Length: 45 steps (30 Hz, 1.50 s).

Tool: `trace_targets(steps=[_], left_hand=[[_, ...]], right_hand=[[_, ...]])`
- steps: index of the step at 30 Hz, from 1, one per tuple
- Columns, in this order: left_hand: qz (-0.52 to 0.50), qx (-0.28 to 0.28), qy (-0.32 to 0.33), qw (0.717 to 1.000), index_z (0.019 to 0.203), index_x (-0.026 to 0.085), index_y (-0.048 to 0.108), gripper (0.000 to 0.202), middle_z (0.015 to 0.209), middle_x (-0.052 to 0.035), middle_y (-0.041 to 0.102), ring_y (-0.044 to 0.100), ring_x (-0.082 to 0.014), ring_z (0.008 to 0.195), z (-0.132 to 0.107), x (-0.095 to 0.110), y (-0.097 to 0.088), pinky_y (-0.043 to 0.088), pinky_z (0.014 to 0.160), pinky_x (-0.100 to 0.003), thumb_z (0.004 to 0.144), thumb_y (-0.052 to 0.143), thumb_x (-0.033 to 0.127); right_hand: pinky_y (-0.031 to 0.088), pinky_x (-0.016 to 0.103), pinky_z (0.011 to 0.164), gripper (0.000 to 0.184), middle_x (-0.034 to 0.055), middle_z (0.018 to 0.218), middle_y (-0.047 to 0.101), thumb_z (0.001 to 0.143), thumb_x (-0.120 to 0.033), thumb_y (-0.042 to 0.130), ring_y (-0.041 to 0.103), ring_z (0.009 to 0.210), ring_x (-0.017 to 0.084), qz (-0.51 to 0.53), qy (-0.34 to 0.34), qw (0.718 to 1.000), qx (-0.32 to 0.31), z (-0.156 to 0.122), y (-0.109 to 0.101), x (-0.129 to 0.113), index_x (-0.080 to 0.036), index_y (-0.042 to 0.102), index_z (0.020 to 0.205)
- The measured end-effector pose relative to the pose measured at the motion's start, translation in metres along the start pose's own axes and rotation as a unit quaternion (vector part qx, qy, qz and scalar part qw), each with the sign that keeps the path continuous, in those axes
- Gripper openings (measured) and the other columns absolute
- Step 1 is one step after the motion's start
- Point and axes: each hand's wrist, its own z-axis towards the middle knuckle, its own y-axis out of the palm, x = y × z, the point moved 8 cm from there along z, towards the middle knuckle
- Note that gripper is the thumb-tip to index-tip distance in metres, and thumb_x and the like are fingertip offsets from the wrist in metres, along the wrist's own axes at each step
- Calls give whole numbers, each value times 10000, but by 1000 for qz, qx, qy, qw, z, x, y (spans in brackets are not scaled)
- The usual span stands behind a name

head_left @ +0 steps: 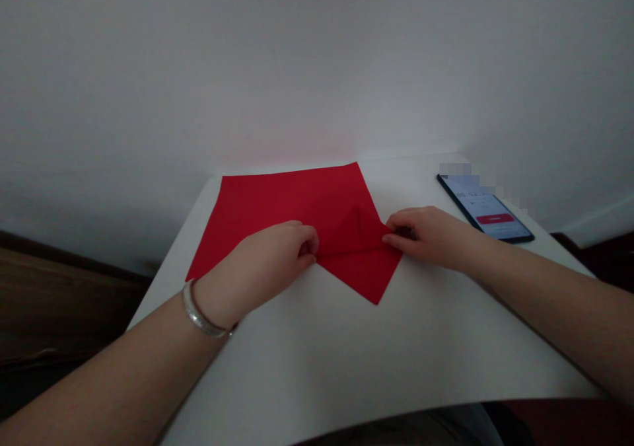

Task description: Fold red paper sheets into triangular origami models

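A sheet of red paper (287,195) lies on the white table, with creases across its right part. One pointed corner of the paper sticks out toward me between my hands. My left hand (277,254) has its fingers curled closed on the paper's near edge, and a silver bangle circles that wrist. At the paper's right edge, my right hand (421,234) pinches the side point between thumb and forefinger. The left fingertips are partly hidden, and part of the near left edge lies behind the left forearm.
A phone (488,211) with a lit screen lies on the table to the right, just beyond my right forearm. The white table (347,367) meets a pale wall (297,69) at the back. Brown wooden furniture (59,300) stands at the left.
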Motion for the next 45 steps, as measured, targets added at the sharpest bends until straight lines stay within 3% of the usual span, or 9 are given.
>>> trace_targets(steps=[11,14,23,29,32,35,37,41,45], left_hand=[[65,-2,-33,997,718,222,611,193,695,-12,640,498,-130,513,-5,8,-5,267,450,-245,814,479,324],[67,0,-36,997,734,215,624,251,721,-23,649,522,-141,545,-3,7,-4,277,467,-251,835,486,400],[81,-27,-61,995,759,210,609,326,762,-43,669,582,-188,624,0,1,3,321,515,-272,908,399,409],[124,18,-54,991,801,206,610,431,737,-49,655,598,-203,617,-3,12,-1,340,493,-271,950,297,461],[155,80,-26,984,868,187,595,337,797,-55,639,604,-213,687,-5,26,-7,423,555,-293,942,372,429],[159,142,47,976,1005,139,585,234,995,-100,625,583,-240,906,-4,43,-10,480,783,-346,928,445,310],[136,163,74,974,1152,95,550,306,1088,-124,609,550,-255,986,-3,46,-9,459,888,-384,925,457,279],[101,164,99,976,1362,143,443,427,1103,-105,601,527,-244,969,0,43,-4,449,914,-415,945,418,229],[101,148,132,975,1309,168,538,391,1068,-111,575,493,-236,932,4,45,3,454,889,-412,934,427,173]], right_hand=[[350,290,543,215,32,691,622,854,-338,507,511,591,149,-24,6,1000,8,-1,-1,-2,-205,578,700],[358,294,557,212,33,707,628,858,-341,502,520,606,156,-24,11,1000,4,-1,0,-1,-206,588,719],[357,307,575,287,54,729,638,898,-371,434,539,637,177,-53,43,998,4,1,-3,-8,-205,581,716],[349,317,594,288,61,742,639,901,-362,413,547,664,189,-73,50,996,9,1,-5,-12,-203,549,702],[340,315,587,284,61,742,638,899,-370,403,551,666,192,-83,66,994,9,2,-5,-12,-204,543,716],[326,307,569,242,52,749,641,884,-383,418,544,648,189,-83,85,993,11,2,-5,-10,-209,535,762],[320,304,566,223,49,756,643,878,-383,423,543,647,187,-81,90,993,11,3,-5,-9,-213,529,781],[311,302,567,234,47,767,645,884,-393,407,548,655,188,-81,95,992,12,3,-5,-8,-218,524,783],[304,298,562,242,43,756,649,889,-399,404,550,651,186,-69,109,991,18,3,-5,-6,-220,534,791]])
